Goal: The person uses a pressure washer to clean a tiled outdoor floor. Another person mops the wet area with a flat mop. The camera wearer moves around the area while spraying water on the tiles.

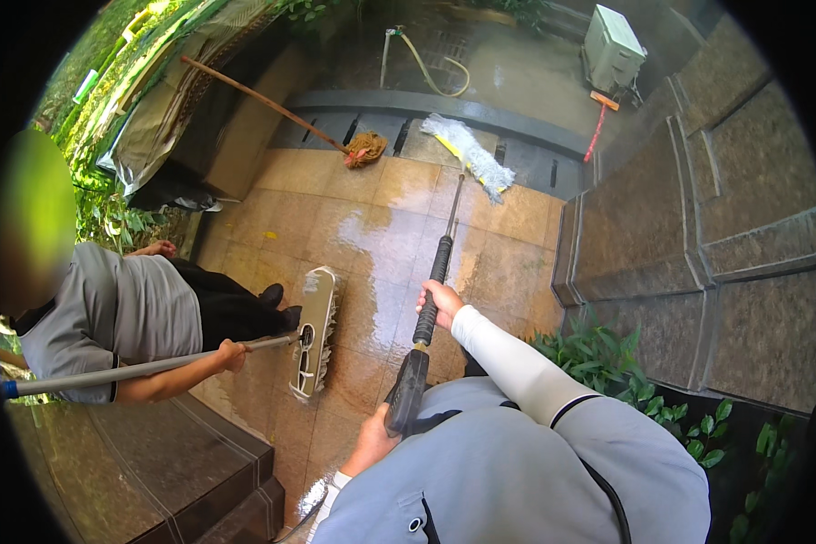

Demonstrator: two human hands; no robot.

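Observation:
A pressure washer gun [410,385] with a long thin lance [453,199] runs away from my body over the wet tiles. My left hand [372,440] is closed around its rear handle; the trigger is hidden. Farther forward, my right hand [441,304] wraps the black ribbed grip. The lance's tip overlaps, in the picture, a fluffy grey mop head [470,152] with a yellow edge, lying near the far step; whether they touch I cannot tell. To my left, a co-worker's hand [232,354] grips the pole of a wide flat mop [313,334] on the tiles.
A wooden-handled mop [364,150] with a brown head lies at the far left. Beyond the dark step [517,134] are a curved hose [435,86], a white box [614,45] and a red-handled brush [601,111]. Stone walls [644,236] and leafy plants [598,358] border the right.

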